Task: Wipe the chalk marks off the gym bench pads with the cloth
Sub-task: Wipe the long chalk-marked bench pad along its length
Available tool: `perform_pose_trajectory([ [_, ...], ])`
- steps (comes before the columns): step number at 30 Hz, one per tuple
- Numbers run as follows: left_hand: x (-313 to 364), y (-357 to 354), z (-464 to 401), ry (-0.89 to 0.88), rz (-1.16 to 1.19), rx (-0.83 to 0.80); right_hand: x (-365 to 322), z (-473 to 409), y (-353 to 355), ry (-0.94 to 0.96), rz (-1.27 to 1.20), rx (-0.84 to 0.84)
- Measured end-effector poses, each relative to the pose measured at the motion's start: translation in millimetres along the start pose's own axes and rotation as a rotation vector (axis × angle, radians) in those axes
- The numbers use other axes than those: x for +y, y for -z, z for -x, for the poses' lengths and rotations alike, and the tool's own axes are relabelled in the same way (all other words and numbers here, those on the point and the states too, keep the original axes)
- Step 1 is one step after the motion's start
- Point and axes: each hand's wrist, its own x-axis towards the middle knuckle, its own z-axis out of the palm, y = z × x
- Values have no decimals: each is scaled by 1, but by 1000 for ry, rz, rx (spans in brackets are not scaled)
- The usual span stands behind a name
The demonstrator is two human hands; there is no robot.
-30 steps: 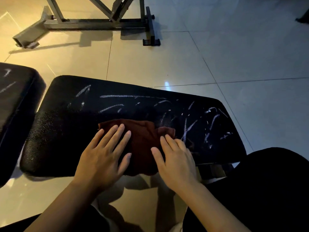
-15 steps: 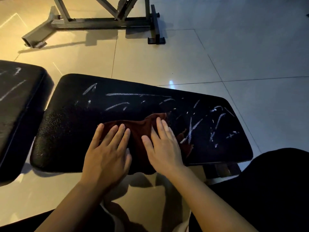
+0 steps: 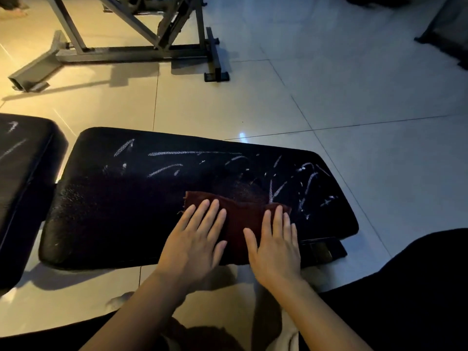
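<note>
Both hands flat on a dark red cloth (image 3: pixel 243 224), left hand (image 3: pixel 195 244) and right hand (image 3: pixel 276 249) fingers straight, slightly apart, chalk marks (image 3: pixel 307 183) beyond the fingertips on the black bench pad (image 3: pixel 114 211), no readable writing

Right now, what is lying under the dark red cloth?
The cloth lies flat on the black bench pad, pressed by the left hand and the right hand. Whether chalk marks remain beneath it cannot be seen; the cloth covers that area.

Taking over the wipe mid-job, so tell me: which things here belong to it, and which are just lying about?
In the job:
dark red cloth, pressed flat by left hand and right hand
large bench pad, chalk marks left
second pad, also chalked

Lying about:
metal frame
tiled floor
</note>
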Motion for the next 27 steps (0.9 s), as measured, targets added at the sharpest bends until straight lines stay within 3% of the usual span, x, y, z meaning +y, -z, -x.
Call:
perform_pose_trajectory([
  [3,1,-2,2,-11,4,31,1,15,-8,39,-81,32],
  [7,5,-5,-1,24,8,2,0,7,-8,33,-287,-60],
  [19,19,-6,-30,110,-32,-37,16,-70,6,133,-168,-88],
  [24,17,-3,-21,79,-46,-57,2,-35,-4,-39,-199,-2],
  [27,12,0,-1,63,-46,-84,-10,5,-14,1,-227,18],
])
